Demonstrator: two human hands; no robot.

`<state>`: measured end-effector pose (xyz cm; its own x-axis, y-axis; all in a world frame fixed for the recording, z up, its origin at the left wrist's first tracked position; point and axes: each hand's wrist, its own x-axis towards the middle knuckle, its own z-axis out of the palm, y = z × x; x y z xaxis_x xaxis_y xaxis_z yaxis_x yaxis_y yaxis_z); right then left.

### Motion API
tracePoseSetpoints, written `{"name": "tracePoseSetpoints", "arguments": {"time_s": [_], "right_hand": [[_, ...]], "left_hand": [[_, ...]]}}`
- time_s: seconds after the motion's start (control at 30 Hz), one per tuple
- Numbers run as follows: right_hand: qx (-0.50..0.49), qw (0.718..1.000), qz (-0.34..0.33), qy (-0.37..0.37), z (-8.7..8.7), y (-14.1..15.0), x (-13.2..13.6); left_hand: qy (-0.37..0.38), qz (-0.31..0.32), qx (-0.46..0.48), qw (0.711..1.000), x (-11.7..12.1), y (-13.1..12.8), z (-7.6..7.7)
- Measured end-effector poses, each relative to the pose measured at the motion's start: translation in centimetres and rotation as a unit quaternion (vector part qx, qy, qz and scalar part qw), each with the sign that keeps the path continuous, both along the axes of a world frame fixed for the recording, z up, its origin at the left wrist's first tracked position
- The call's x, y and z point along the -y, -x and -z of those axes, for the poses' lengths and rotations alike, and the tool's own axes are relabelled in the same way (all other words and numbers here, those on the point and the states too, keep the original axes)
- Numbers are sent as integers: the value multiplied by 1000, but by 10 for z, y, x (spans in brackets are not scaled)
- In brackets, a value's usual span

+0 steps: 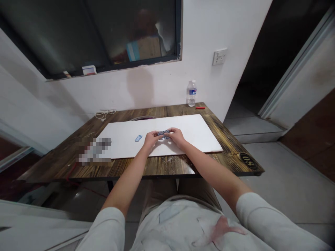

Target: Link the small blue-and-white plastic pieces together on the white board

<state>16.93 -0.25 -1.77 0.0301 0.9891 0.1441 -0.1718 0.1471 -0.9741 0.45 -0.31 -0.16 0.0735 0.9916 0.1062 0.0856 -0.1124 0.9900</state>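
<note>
The blue piece (164,134) is held just above the white board (199,136), in front of the person's body, between the 2 hands. The left hand (151,140) has its grip closed on 1 side, thumb and fingers pinched; the right hand (177,137) pinches the other side in the same manner. Probably the piece is held from both sides so that it stays steady and can be turned finely; whether it is 1 part or several, one cannot tell. A second blue item (138,138) lies flat on the board, to the left and near, perhaps to be within easy reach. The board seems to give a clean, bright ground upon the dark wooden desk (157,169). At the back, near the wall, stand the bottle (192,94), upright, and beside it a red stick (200,108), presumably kept away from the working area. The white cable (104,113) rests at the far left.
</note>
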Motion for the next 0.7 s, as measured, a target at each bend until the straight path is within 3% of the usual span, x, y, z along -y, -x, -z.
{"name": "tracePoseSetpoints", "arguments": {"time_s": [0.23, 0.7], "right_hand": [[-45, 999, -2, 20, 1, -2, -3], [-39, 999, 4, 17, 4, -1, -4]], "left_hand": [[17, -12, 29, 999, -1, 0, 0], [79, 7, 69, 994, -1, -5, 1]]}}
